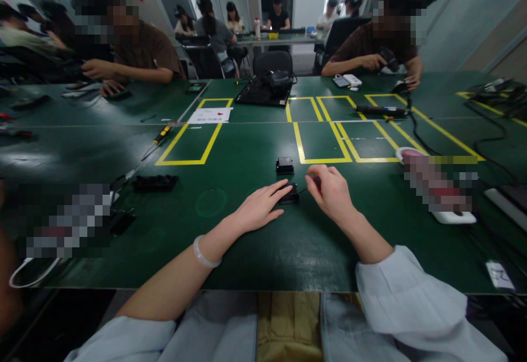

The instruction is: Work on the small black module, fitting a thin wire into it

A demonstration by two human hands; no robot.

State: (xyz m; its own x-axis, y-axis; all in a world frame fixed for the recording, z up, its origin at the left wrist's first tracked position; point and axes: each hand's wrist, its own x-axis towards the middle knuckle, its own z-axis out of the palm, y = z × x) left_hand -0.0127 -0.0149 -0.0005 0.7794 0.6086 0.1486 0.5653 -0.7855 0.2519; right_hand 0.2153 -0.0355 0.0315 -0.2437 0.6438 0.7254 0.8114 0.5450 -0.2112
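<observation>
My left hand [260,207] lies flat on the green table [230,241], fingers stretched out, with its fingertips resting on a small black part [290,193]. My right hand [331,191] is just to the right of that part, fingers curled in a pinch on something small and dark that I cannot make out. A second small black box [285,165] sits a little farther away, apart from both hands. A pale bangle [203,253] circles my left wrist.
Yellow tape rectangles [325,140] mark the table. A black tray [155,182] and a screwdriver [161,134] lie to the left, a white sheet [211,115] and a black keyboard-like unit [263,92] farther back. Cables [486,148] run at right. Other people work across the table.
</observation>
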